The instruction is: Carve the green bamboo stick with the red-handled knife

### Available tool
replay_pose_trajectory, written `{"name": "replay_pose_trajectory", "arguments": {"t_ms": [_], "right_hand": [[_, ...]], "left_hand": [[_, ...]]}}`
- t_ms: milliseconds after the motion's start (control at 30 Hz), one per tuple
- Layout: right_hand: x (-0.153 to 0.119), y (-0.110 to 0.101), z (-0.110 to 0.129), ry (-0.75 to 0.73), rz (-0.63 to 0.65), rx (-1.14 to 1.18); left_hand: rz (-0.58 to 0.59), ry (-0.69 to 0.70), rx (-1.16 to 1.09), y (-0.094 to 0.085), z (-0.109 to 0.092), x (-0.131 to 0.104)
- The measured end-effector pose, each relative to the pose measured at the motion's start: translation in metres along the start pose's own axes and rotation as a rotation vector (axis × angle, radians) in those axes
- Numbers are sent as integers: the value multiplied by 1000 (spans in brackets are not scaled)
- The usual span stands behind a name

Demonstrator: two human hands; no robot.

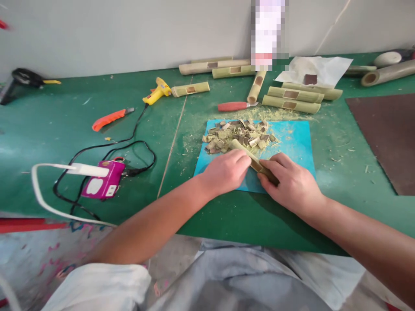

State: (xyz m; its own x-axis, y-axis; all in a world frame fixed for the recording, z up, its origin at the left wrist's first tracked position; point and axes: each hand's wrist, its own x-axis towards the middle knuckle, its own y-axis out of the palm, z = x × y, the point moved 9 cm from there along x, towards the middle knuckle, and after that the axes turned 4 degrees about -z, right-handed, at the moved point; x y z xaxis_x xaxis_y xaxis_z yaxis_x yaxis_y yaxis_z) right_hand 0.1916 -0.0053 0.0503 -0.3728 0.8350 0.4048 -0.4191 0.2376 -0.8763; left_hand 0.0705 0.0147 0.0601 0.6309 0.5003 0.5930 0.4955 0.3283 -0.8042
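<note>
A bamboo tube [243, 148] with a cut opening in its side lies slanted over the front of a blue mat [295, 140]. My left hand [228, 169] is closed, its fingers curled around the tube's middle, and whatever else it may hold is hidden. Wrapped round the tube's lower right end is my right hand [289, 181]. A pile of bamboo chips [240, 134] covers the back left of the mat, just beyond my hands. Behind the mat lies a red-handled knife [234, 106].
More cut bamboo tubes [292, 105] lie at the back. To the left are a yellow glue gun [158, 91], an orange cutter [109, 120] and a purple power strip [104, 179] with looping cords. A dark brown sheet [385, 134] lies at the right.
</note>
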Motion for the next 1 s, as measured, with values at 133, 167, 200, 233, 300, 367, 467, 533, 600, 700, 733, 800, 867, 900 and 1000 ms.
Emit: {"name": "replay_pose_trajectory", "arguments": {"t_ms": [133, 167, 200, 233, 300, 367, 467, 533, 600, 700, 733, 800, 867, 900, 1000], "right_hand": [[2, 3, 1, -4, 17, -7], [2, 3, 1, -8, 17, -8], [2, 2, 2, -11, 14, -7], [2, 1, 2, -12, 7, -6], [1, -1, 1, -9, -2, -5], [0, -2, 0, -5, -2, -17], [0, -2, -1, -4, 10, -35], [-1, -2, -2, 3, 15, -44], [-1, -1, -3, 20, 26, -53], [-1, 0, -5, 45, 51, -65], [-1, 0, -5, 44, 53, -68], [0, -3, -5, 24, 40, -74], [1, -5, -4, -1, 24, -72], [1, -6, -4, -9, 17, -70], [1, -8, -6, -13, 2, -69]], "left_hand": [[-81, -9, -39, -7, 2, 1], [-103, -14, -47, -10, 5, 1], [-128, -24, -49, -12, 9, 1], [-154, -37, -44, -15, 13, 0], [-193, -97, -14, -20, 26, -2], [-183, -175, 9, -20, 39, -4], [-112, -260, -1, -14, 51, -5], [-73, -310, -1, -10, 56, -6], [-53, -368, -5, -9, 61, -7], [-76, -426, -63, -10, 67, -10], [-100, -432, -93, -12, 69, -10], [-154, -433, -147, -16, 70, -11], [-198, -424, -181, -20, 71, -12], [-212, -422, -197, -22, 71, -11], [-229, -430, -253, -24, 71, -11]]}}
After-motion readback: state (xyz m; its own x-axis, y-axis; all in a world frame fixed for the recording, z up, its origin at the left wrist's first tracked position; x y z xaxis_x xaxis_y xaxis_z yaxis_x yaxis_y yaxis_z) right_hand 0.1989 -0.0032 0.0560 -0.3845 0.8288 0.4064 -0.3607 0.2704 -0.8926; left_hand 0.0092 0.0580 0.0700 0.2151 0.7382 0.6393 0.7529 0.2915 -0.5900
